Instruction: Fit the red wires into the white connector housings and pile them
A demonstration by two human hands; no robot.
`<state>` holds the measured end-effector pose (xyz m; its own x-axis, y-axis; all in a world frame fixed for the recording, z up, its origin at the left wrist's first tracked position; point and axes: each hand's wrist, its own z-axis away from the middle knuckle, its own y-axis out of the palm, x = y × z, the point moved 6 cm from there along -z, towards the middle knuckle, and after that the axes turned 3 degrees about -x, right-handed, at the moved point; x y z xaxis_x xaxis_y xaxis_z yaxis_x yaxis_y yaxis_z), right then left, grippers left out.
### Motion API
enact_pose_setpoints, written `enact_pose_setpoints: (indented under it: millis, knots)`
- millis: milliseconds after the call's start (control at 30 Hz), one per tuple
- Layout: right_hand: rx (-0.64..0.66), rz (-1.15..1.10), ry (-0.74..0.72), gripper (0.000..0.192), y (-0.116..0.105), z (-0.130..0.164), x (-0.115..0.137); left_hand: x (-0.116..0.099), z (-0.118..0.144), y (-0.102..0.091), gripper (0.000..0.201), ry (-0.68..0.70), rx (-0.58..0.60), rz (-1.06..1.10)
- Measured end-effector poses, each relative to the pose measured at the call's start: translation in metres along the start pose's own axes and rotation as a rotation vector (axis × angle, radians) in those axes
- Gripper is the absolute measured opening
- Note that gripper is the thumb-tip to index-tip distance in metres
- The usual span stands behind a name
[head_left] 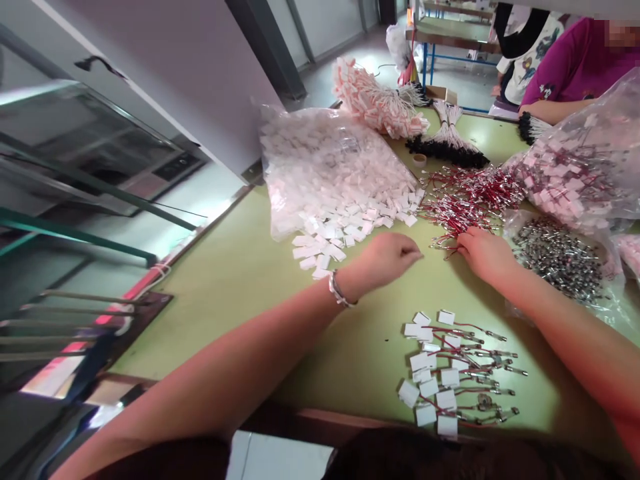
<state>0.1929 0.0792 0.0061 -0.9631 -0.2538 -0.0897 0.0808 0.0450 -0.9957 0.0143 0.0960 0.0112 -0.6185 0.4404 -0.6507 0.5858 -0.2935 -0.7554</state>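
The scene is brightly and evenly lit, daylight-like, with the strongest light falling from the upper left, where the pale wall panel [165, 80] is nearly washed out. The matte green table [240, 280] carries only soft, faint shadows under the forearms. The clear plastic bag of white tags [330, 167] shows glare and sheen. The left edge is smeared by motion blur and wide-angle stretching; the centre is fairly sharp. A face at the upper right is pixelated.

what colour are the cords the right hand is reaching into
Red, with silvery metal ends; the cords show best in the head view, under the right hand.
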Motion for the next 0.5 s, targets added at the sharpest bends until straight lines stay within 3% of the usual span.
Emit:
enact_pose_setpoints:
  millis: [100,167,267,367,433,500]
  knots:
    - [-0.013,-0.043,-0.027,0.023,0.0,0.005,-0.002,0.017,-0.013,-0.024,0.019,-0.139,-0.131,-0.004]
    - [-0.019,-0.037,-0.038,0.024,-0.002,0.009,0.001,0.012,-0.02,-0.022,0.019,-0.151,-0.154,0.034]
    - [-0.008,-0.052,-0.037,0.027,-0.004,0.016,0.013,-0.019,-0.027,0.003,0.022,0.027,-0.095,0.035]
    - [0.03,-0.15,-0.048,0.028,-0.003,0.023,0.018,-0.053,-0.025,0.036,0.032,0.229,0.032,-0.108]
    - [-0.006,-0.256,-0.012,0.029,-0.007,0.029,0.003,-0.06,-0.024,0.052,0.037,0.24,0.08,-0.205]
    - [-0.124,-0.373,0.097,0.029,-0.015,0.038,-0.028,-0.059,-0.028,0.061,0.039,0.199,0.079,-0.256]
